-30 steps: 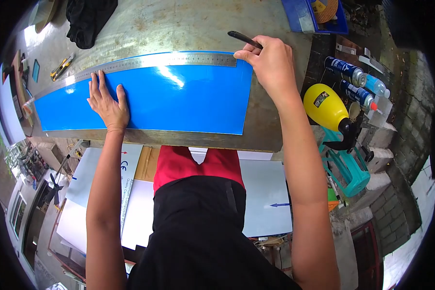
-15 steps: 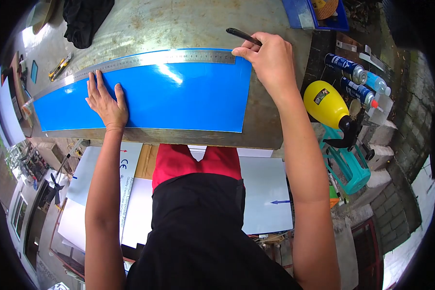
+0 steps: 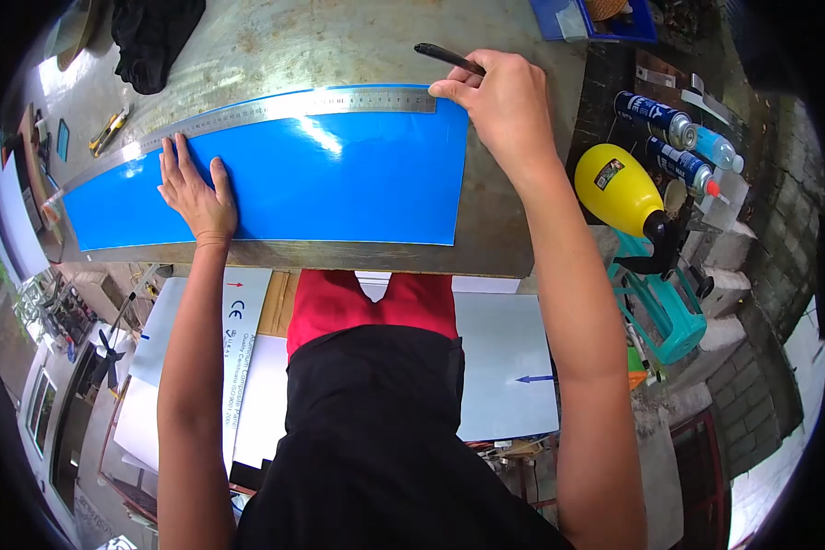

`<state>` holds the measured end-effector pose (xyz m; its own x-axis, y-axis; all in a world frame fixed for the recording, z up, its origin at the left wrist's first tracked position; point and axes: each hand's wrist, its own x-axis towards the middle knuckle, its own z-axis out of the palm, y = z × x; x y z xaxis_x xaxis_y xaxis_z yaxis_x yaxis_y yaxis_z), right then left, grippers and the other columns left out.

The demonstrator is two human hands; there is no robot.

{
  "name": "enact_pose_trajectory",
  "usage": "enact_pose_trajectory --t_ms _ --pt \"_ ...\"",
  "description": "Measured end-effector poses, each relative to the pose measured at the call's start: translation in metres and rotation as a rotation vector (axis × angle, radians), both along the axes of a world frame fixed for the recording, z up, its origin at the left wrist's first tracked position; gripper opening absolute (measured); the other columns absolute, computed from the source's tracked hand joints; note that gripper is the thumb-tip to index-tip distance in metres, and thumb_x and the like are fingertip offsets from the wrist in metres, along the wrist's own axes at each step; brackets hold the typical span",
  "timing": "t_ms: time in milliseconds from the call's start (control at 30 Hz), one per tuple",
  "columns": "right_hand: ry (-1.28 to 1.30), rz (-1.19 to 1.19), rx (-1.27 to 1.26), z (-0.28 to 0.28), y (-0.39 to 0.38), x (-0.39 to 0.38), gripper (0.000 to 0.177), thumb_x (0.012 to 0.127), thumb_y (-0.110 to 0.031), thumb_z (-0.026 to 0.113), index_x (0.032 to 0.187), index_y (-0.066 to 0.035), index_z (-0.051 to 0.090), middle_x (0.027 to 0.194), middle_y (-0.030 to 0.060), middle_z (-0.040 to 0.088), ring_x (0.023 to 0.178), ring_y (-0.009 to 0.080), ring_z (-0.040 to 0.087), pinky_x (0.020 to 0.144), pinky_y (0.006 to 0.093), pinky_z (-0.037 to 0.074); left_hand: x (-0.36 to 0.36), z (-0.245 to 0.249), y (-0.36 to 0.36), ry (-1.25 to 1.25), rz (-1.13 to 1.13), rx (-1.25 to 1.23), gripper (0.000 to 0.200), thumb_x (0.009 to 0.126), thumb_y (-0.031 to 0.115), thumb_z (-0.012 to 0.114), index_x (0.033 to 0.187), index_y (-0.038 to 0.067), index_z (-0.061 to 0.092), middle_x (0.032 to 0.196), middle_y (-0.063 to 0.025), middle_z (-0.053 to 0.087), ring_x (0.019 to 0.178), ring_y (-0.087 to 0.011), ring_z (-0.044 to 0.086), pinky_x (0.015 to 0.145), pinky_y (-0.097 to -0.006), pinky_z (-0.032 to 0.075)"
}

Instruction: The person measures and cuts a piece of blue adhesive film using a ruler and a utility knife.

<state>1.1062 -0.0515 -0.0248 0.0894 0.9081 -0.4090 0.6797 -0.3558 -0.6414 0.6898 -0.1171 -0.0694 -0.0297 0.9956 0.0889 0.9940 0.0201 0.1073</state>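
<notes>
A long blue sheet (image 3: 339, 183) lies on the metal-topped table (image 3: 321, 46). Along its far edge rests a steel ruler (image 3: 367, 101). My left hand (image 3: 198, 194) presses flat on the sheet with fingers spread, the fingertips at the ruler's near edge. At the ruler's right end, my right hand (image 3: 506, 105) holds a black pen (image 3: 447, 59), which points up and to the left. The thumb and index finger of that hand meet at the ruler's end, near the sheet's upper right corner.
A cutter knife (image 3: 109, 131) and black cloth (image 3: 154, 41) lie at the back left. A blue bin (image 3: 605, 32) stands at the back right. To the right are spray cans (image 3: 655, 119), a yellow sprayer (image 3: 617, 191) and a teal stool (image 3: 674, 321). Pale panels (image 3: 504, 367) are below the table.
The view has shifted slightly. Both hands keep their places at the ruler and sheet, and the pen is still in my right hand.
</notes>
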Motion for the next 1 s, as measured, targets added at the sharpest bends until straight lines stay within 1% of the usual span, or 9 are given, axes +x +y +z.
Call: enact_pose_trajectory --t_ms 300,500,567,600,667,800,867,933,1000 --pt "-0.025 0.012 0.012 -0.001 0.000 -0.001 0.025 0.082 -0.026 0.092 0.089 -0.004 0.082 0.085 0.0151 0.077 0.087 0.0297 0.073 0.079 0.0448 0.059 -0.001 -0.001 -0.001 0.013 0.009 -0.001 0.077 0.105 0.052 0.051 0.170 0.017 0.031 0.176 -0.0113 0.027 0.162 -0.0369 0.023 0.127 -0.0663 0.009" --pt "-0.004 0.021 0.017 0.008 0.002 0.002 0.026 0.081 -0.025 0.092 0.086 -0.003 0.080 0.083 0.0159 0.076 0.086 0.0293 0.073 0.076 0.0441 0.057 0.000 0.000 0.000 0.031 0.039 -0.012 0.077 0.103 0.052 0.055 0.169 0.019 0.033 0.176 -0.0117 0.028 0.163 -0.0367 0.023 0.127 -0.0675 0.010" --pt "0.045 0.011 -0.001 0.011 0.000 0.004 0.027 0.086 -0.025 0.088 0.092 -0.001 0.078 0.087 0.0174 0.075 0.085 0.0330 0.071 0.078 0.0447 0.055 -0.001 0.000 0.000 0.016 0.042 -0.016 0.077 0.103 0.051 0.057 0.169 0.020 0.033 0.176 -0.0116 0.027 0.163 -0.0365 0.023 0.127 -0.0676 0.010" --pt "0.045 0.017 0.014 0.012 -0.005 0.007 0.027 0.086 -0.025 0.088 0.092 -0.001 0.078 0.087 0.0174 0.075 0.085 0.0330 0.071 0.078 0.0447 0.055 -0.002 0.001 0.000 0.001 0.043 -0.029 0.077 0.103 0.049 0.059 0.169 0.020 0.033 0.176 -0.0116 0.027 0.163 -0.0364 0.023 0.127 -0.0677 0.010" --pt "-0.057 0.057 0.264 0.013 -0.017 0.010 0.029 0.092 -0.027 0.082 0.098 0.000 0.074 0.092 0.0187 0.073 0.086 0.0372 0.069 0.079 0.0447 0.054 -0.001 0.005 0.002 -0.001 0.067 -0.055 0.074 0.103 0.044 0.062 0.168 0.020 0.036 0.176 -0.0112 0.028 0.162 -0.0358 0.024 0.127 -0.0688 0.012" --pt "-0.015 -0.074 0.233 0.050 -0.057 0.002 0.032 0.097 -0.030 0.075 0.100 0.001 0.071 0.094 0.0211 0.070 0.089 0.0404 0.068 0.080 0.0456 0.052 0.001 0.021 0.006 -0.051 0.103 -0.108 0.066 0.102 0.043 0.062 0.161 0.017 0.048 0.171 -0.0125 0.037 0.159 -0.0350 0.031 0.127 -0.0673 0.014" --pt "-0.044 -0.054 0.200 0.056 -0.082 -0.004 0.033 0.098 -0.030 0.075 0.100 0.002 0.070 0.094 0.0213 0.069 0.090 0.0413 0.067 0.081 0.0464 0.052 0.003 0.034 0.011 -0.073 0.136 -0.181 0.066 0.102 0.045 0.062 0.160 0.016 0.050 0.170 -0.0136 0.038 0.158 -0.0350 0.032 0.127 -0.0660 0.014" --pt "-0.063 -0.042 0.149 0.065 -0.107 -0.020 0.032 0.099 -0.030 0.074 0.100 0.002 0.068 0.094 0.0207 0.068 0.090 0.0413 0.067 0.080 0.0465 0.051 0.004 0.047 0.014 -0.173 0.159 -0.210 0.070 0.101 0.046 0.062 0.162 0.015 0.046 0.170 -0.0145 0.039 0.158 -0.0353 0.032 0.127 -0.0650 0.013" --pt "-0.120 -0.004 0.073 0.073 -0.133 -0.037 0.032 0.100 -0.029 0.073 0.099 0.003 0.068 0.094 0.0205 0.068 0.090 0.0411 0.067 0.080 0.0464 0.051 -0.001 0.052 0.009 -0.237 0.144 -0.070 0.074 0.100 0.045 0.064 0.163 0.013 0.043 0.170 -0.0149 0.037 0.158 -0.0356 0.031 0.126 -0.0655 0.015"
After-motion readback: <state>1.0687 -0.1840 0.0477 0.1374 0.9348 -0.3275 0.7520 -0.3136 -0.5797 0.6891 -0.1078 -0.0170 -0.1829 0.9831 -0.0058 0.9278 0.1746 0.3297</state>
